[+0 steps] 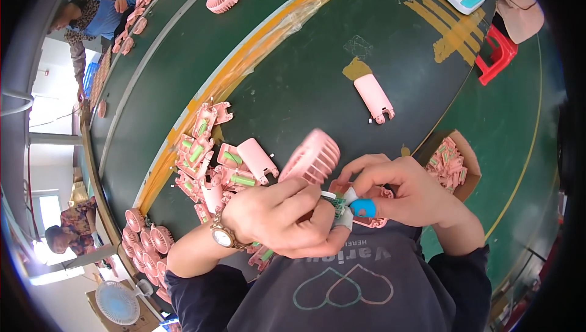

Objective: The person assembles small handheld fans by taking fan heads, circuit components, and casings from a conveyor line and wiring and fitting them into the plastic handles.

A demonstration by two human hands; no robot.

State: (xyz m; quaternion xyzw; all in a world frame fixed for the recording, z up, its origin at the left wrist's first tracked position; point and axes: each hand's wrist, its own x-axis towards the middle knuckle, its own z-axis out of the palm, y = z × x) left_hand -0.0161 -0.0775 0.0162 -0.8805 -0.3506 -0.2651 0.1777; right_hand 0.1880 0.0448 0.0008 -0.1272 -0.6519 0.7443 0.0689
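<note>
My left hand (287,216), wearing a wristwatch, is closed round the lower part of a pink slatted fan head (312,153), which sticks up above the knuckles. At its fingertips a small green circuit board (337,202) shows between the two hands. Across from it, my right hand (403,188) pinches a pink handle shell (373,222), mostly covered by the fingers. A blue wrap (362,208) covers one of its digits, and white covers show on fingertips beside the board. How board and shell meet is hidden.
Left of my hands lies a heap of pink shells (210,167) with green cells, beside stacked pink fan heads (145,243). One pink shell (374,98) lies ahead. At right stand a box of pink parts (467,155) and a red stool (500,57). Co-workers sit across at left.
</note>
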